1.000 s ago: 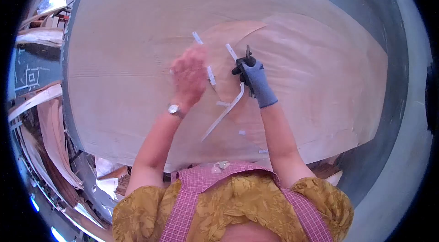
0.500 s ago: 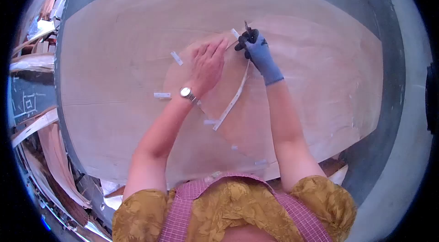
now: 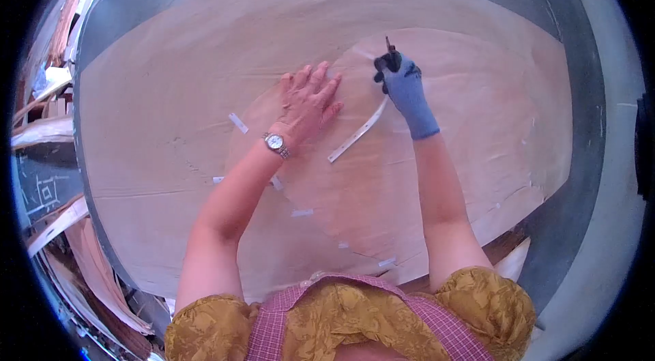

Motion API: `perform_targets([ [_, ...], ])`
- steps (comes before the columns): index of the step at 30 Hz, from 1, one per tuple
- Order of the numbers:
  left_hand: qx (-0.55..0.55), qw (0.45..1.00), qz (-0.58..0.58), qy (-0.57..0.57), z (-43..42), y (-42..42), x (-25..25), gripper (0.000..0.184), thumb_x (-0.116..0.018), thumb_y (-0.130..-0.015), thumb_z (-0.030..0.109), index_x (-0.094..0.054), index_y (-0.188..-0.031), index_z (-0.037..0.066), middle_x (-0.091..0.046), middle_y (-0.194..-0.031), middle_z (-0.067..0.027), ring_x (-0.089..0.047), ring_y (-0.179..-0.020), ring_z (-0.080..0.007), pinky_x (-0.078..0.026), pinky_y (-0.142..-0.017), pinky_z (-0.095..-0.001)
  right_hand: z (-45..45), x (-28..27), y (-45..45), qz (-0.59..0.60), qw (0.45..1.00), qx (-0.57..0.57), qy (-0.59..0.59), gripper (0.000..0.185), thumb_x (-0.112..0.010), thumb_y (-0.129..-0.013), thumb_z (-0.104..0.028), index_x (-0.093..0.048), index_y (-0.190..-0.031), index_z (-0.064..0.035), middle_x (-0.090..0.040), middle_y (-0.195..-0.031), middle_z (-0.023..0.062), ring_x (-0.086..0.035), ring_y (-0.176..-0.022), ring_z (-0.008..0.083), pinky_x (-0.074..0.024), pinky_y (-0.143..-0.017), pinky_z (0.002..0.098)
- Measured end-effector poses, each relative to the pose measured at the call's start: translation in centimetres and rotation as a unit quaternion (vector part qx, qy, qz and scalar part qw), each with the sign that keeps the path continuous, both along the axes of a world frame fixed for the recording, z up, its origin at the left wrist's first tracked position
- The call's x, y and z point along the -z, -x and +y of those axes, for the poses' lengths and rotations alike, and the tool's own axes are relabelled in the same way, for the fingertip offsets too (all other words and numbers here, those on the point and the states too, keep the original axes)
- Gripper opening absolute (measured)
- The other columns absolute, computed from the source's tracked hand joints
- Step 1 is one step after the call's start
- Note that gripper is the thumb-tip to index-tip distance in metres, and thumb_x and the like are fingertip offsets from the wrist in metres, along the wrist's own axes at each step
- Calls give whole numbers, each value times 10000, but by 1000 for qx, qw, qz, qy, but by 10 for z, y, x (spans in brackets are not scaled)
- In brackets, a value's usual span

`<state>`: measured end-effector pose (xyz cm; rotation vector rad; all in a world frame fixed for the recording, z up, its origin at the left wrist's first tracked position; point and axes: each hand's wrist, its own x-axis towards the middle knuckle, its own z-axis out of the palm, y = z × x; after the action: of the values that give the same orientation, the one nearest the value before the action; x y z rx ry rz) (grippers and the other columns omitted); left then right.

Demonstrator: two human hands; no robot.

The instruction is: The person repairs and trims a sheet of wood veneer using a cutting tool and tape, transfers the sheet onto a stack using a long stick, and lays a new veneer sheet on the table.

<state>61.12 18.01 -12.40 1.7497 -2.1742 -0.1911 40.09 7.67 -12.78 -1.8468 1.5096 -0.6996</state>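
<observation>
My left hand, bare and with a watch on its wrist, lies flat with fingers spread on a thin wood veneer sheet. My right hand wears a grey-blue glove with dark fingertips. Its fingers are closed around a slim dark pointed tool, whose exact kind I cannot make out. A white perforated tape strip trails from below that hand. Short tape pieces stick along a curved seam, and another tape piece lies nearer my body.
The veneer covers most of a grey table with a raised rim. Veneer offcuts are heaped beyond the left edge, and more scraps show at the lower right. Chalk marks are on a dark surface at left.
My left hand's fingers have spread apart. The gloved hand has moved right, away from the left hand, with the tape strip trailing. The taped seam now appears lower in view.
</observation>
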Motion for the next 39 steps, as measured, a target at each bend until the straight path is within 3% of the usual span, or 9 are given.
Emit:
perform_targets([
  [2,-8,996,40,-82,-17,2,-17,530,-614,-855,322,-516,-1344,143,-469,-1421,-53,-423,-1272,-237,-286,-1018,-468,-18,-16,-11,-185,950,56,-244,181,-635,-893,-201,-641,-850,-26,-671,-691,77,-612,-559,153,-485,-527,318],
  [6,16,989,-22,146,-71,29,1,485,-619,-841,267,-549,-1301,128,-552,-1338,-37,-469,-1224,-238,-309,-997,-453,-40,25,-4,-266,927,38,-262,193,-653,-881,-208,-665,-848,-18,-678,-717,64,-602,-559,125,-481,-512,281],
  [10,20,993,-36,110,-86,44,18,431,-606,-843,243,-581,-1255,122,-564,-1326,-33,-484,-1214,-242,-315,-997,-449,-45,26,13,162,973,-43,161,242,-617,-865,-255,-666,-879,-19,-679,-725,137,-660,-638,243,-523,-658,373],
  [14,20,988,-99,-119,-101,58,-33,440,-588,-853,242,-565,-1271,108,-538,-1358,-50,-479,-1222,-243,-316,-1001,-445,-94,-4,39,50,994,43,-90,278,-631,-837,-298,-666,-893,-27,-689,-796,167,-681,-765,307,-511,-720,434],
  [18,25,989,9,144,-147,100,24,451,-540,-896,273,-524,-1313,103,-519,-1374,-72,-460,-1237,-238,-323,-994,-430,-131,28,56,142,986,65,56,313,-684,-803,-304,-666,-851,5,-683,-708,150,-671,-627,251,-513,-617,376],
  [26,42,995,-15,93,-142,105,18,443,-504,-928,282,-501,-1337,111,-503,-1385,-81,-469,-1228,-265,-381,-951,-452,-28,-20,64,-137,980,114,-85,195,-606,-907,-190,-634,-970,-8,-681,-724,116,-574,-514,141,-453,-496,300],
  [29,93,978,183,-19,-161,61,5,430,-554,-906,215,-521,-1311,76,-559,-1294,-119,-531,-1145,-291,-429,-899,-442,10,-75,49,-242,951,31,-190,183,-575,-942,-175,-623,-1030,-22,-689,-742,90,-519,-489,82,-400,-450,236],
  [35,-331,876,233,263,-30,-96,-25,358,-536,-836,5,-561,-1193,-4,-601,-1157,-177,-544,-1006,-316,-404,-904,-431,48,-67,-68,-266,903,-138,-308,197,-648,-903,-212,-656,-937,-18,-688,-706,76,-489,-442,72,-385,-414,233],
  [39,-211,953,52,209,44,-63,-7,366,-570,-852,96,-601,-1217,78,-619,-1178,-101,-542,-1110,-293,-347,-999,-458,47,3,-133,-77,942,-168,-281,262,-691,-864,-247,-642,-975,-15,-687,-701,81,-544,-452,109,-411,-409,259],
])
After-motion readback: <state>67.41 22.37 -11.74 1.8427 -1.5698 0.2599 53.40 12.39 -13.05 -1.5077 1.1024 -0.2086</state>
